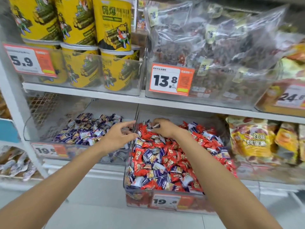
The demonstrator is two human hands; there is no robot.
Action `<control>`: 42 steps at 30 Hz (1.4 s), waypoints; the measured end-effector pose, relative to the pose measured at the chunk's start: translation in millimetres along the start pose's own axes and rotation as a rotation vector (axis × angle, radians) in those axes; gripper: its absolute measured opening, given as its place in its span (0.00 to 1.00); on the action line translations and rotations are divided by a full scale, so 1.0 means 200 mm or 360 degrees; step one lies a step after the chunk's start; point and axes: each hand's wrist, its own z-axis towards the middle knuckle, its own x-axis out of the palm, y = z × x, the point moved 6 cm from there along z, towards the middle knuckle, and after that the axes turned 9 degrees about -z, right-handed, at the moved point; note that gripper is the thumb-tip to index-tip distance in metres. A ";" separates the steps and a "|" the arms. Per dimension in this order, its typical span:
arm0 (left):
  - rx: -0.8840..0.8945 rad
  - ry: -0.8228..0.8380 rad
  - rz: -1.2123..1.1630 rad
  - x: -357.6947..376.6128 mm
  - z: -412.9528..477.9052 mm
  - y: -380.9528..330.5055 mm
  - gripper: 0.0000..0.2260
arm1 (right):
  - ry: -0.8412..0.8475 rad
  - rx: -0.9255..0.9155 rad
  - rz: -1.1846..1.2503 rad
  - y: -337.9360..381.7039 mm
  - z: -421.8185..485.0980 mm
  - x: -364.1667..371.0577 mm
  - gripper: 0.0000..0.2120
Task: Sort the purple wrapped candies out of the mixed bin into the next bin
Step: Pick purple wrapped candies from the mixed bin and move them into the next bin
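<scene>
Two bare arms [214, 171] reach to the big mixed bin [127, 164] of red and purple candies, with the next bin [31, 124] of purple ones just beside it. The left hand [115, 138] hangs with fingers [128, 123] spread by the wall [136, 115] between them; the right hand [165, 128] pinches one purple candy [154, 126] at the back of the mixed bin. A loose pinch could drop it among the red ones.
</scene>
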 end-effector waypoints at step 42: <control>0.0094 0.0341 0.0988 0.50 0.28 -0.20 0.20 | -0.0616 0.0220 0.0733 -0.42 -0.92 -0.25 0.37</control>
